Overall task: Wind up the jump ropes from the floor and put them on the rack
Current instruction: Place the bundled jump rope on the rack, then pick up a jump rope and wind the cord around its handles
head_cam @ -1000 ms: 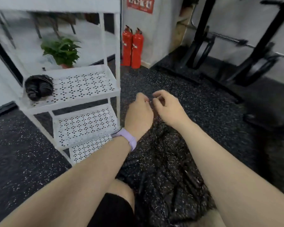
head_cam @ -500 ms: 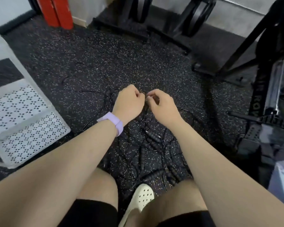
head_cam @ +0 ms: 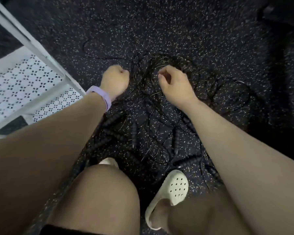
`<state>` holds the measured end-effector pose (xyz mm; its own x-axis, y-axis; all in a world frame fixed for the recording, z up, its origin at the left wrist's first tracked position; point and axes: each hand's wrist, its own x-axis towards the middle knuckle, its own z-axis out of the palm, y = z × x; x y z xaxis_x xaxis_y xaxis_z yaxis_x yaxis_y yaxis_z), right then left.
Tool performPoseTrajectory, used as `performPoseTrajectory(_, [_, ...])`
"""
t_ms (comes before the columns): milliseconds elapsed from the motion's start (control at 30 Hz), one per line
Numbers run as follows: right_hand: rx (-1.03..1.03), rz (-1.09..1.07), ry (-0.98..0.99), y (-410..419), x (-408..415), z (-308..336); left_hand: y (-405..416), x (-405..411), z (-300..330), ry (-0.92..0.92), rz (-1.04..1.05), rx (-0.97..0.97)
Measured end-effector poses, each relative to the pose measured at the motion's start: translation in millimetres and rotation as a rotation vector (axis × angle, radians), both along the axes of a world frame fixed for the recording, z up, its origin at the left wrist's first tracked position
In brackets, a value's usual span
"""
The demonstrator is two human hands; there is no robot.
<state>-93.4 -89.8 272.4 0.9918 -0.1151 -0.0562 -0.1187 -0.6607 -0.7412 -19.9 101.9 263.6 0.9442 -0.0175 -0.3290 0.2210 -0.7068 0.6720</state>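
Head view: left hand (head_cam: 115, 82) fisted, right hand (head_cam: 174, 83) curled with thumb and finger pinched; whether either grip holds cord, cannot tell. Hands now apart, gaze dropped from white perforated metal rack (head_cam: 26, 85) to tangled thin black jump ropes (head_cam: 153, 119) on floor. Winding barely begun.

Gym: speckled rubber floor (head_cam: 176, 31), tangled jump ropes (head_cam: 153, 133), white perforated rack (head_cam: 24, 82).
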Motion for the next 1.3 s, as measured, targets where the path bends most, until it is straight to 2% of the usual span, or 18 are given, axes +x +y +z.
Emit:
performPoseTrajectory(333, [0.089,0.104,0.165,83,34,-138,109,5,-125,0.177,0.076,0.186])
performPoseTrajectory(500, [0.124,0.123,0.245,118,33,-195,158,-17,-190,0.384,0.084,0.336])
performPoseTrajectory(633, [0.158,0.137,0.304,136,35,-225,178,-26,-232,0.462,0.105,0.421])
performPoseTrajectory(1067, [0.175,0.143,0.467,159,33,-272,171,-16,-301,0.392,0.010,0.490])
performPoseTrajectory(1300, [0.228,0.094,0.569,162,27,-282,156,-26,-296,0.277,0.159,0.277])
